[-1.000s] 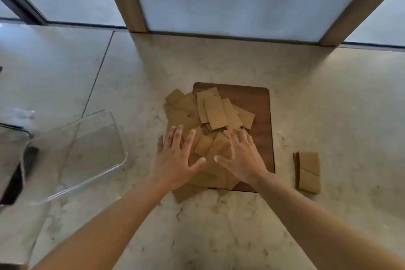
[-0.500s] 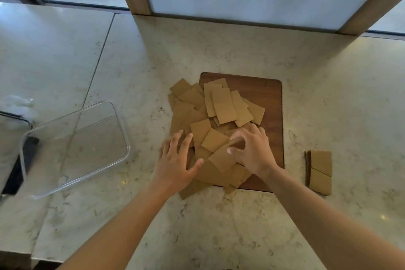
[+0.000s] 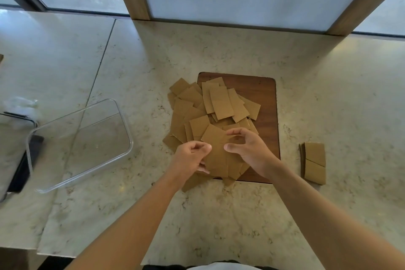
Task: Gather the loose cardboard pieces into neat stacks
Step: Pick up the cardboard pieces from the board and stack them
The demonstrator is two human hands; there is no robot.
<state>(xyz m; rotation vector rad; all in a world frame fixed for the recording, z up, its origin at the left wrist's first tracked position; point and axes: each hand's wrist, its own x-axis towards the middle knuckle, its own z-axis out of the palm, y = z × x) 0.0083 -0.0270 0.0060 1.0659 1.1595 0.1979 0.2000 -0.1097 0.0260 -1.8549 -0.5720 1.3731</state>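
Overlapping tan cardboard pieces, unstacked

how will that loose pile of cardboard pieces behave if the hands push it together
The cardboard pieces lie flat with straight edges, so they are probably stiff and light. Pushed, they will likely slide over each other and over the smooth wooden board rather than bunch neatly. The piece between the left hand and right hand shows no sag.

Plain tan-brown cardboard pieces lie on a dark reddish-brown wooden board. The countertop is pale cream stone with faint brown veining. Toward its left edge, a clear, colourless plastic container. Near its right edge, a tan cardboard stack.
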